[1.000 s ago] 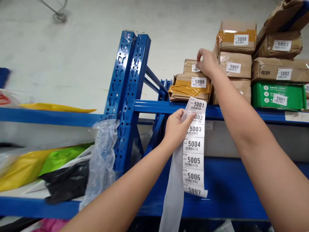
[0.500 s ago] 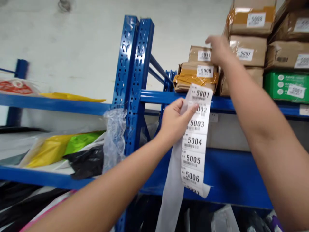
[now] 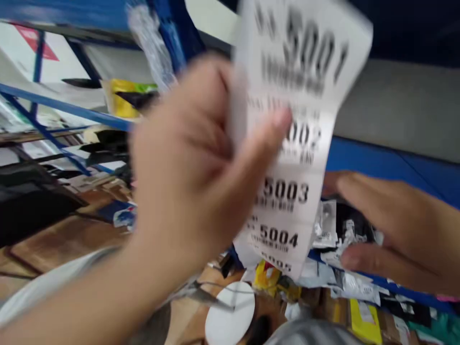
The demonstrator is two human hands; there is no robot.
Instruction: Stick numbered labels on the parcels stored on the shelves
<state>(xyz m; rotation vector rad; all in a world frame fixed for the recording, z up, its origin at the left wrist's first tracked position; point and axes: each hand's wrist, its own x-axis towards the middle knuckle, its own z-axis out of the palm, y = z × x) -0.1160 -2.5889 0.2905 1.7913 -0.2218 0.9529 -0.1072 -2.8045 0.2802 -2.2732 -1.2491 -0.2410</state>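
Observation:
My left hand (image 3: 201, 163) pinches a long strip of white printed labels (image 3: 287, 191) between thumb and fingers, close to the camera. The labels read 5001 at the top, down through 5003, 5004 and 5005, each with a barcode; the thumb partly covers the second one. My right hand (image 3: 391, 230) is to the right of the strip, apart from it, with thumb and fingers spread and nothing between them. Part of its fingertips lies behind the strip's edge. Both hands are blurred by motion.
A blue shelf beam (image 3: 388, 167) runs behind the right hand. Plastic-wrapped packages (image 3: 359, 287) lie below it. Down on the floor stands a white round object (image 3: 230, 311). Cardboard boxes (image 3: 72, 244) are at lower left, and a yellow bag (image 3: 124, 98) lies on the left shelf.
The view has swung downward, and the labels are now much nearer the camera. My right hand has come down from the boxes on the upper shelf to beside the strip.

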